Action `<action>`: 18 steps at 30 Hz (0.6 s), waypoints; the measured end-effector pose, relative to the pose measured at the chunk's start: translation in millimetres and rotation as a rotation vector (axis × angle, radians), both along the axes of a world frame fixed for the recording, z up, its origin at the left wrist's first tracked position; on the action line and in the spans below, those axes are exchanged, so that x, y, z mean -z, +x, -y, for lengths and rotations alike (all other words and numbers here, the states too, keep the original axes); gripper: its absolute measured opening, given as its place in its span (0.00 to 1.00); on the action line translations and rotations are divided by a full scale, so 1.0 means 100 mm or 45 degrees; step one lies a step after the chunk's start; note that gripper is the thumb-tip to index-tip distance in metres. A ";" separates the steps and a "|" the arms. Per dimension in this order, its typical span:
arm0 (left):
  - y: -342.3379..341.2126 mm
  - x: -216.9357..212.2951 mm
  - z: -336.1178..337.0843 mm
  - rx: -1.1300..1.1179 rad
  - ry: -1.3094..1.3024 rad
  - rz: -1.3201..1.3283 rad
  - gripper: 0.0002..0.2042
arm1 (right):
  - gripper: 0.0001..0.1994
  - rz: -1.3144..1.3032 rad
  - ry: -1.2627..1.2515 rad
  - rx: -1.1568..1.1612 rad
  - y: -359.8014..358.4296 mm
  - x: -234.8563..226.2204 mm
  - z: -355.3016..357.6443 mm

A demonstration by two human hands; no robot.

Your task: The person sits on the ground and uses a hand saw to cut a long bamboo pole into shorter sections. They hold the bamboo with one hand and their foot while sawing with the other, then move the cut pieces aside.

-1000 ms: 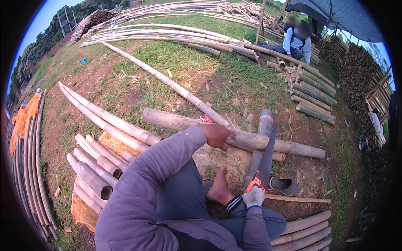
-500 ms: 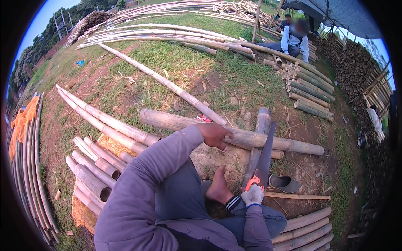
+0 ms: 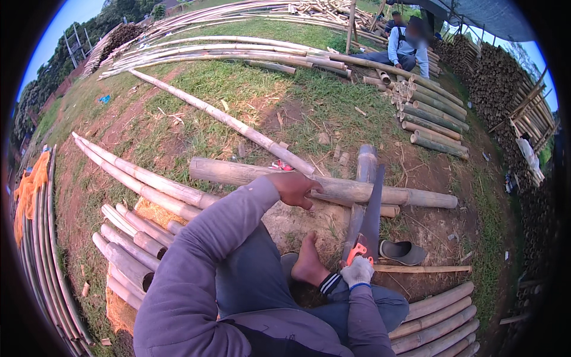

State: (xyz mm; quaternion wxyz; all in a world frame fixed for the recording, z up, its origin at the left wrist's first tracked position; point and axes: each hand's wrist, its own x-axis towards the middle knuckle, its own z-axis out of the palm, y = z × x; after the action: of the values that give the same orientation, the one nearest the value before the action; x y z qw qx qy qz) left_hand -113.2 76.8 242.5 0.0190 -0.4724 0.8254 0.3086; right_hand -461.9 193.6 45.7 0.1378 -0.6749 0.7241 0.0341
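Note:
A thick pale bamboo pole lies crosswise in front of me, over a shorter piece of bamboo set beneath it. My left hand, bare, is draped over the pole near its middle with bent fingers gripping it. The gloved right hand is closed round the orange handle of a handsaw. Its long dark blade points away from me and crosses the pole right of the left hand. Whether the teeth have cut into the bamboo, I cannot tell.
My bare foot is close below the pole, beside a loose clog. Cut bamboo lengths lie at left, with more poles at lower right. Beyond, a person sits by stacked bamboo.
The whole view has shifted slightly, so everything appears a little higher and further left. Both hands and the saw keep nearly the same places against the pole.

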 end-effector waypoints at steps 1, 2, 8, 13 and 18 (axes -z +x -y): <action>0.01 0.00 0.00 -0.001 -0.003 0.004 0.35 | 0.29 -0.002 -0.004 -0.010 0.01 0.00 0.00; -0.02 0.00 0.02 0.010 -0.004 0.003 0.35 | 0.27 -0.008 -0.006 -0.008 -0.02 0.00 -0.02; 0.06 -0.13 -0.03 -0.126 -0.051 0.056 0.35 | 0.24 0.039 0.005 0.030 -0.01 0.08 0.02; 0.45 -0.29 0.14 -0.408 -0.524 -0.084 0.38 | 0.17 0.358 -0.497 0.165 -0.27 0.50 0.00; 0.72 0.62 0.19 -0.503 -0.616 0.527 0.54 | 0.18 0.640 -0.824 0.155 -0.29 0.32 -0.12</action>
State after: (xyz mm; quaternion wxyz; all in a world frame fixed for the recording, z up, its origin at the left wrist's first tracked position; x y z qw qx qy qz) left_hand -41.1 57.7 180.3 0.0135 -0.6658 0.7460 0.0003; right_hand -490.9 205.7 13.8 0.0928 -0.6267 0.6798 -0.3695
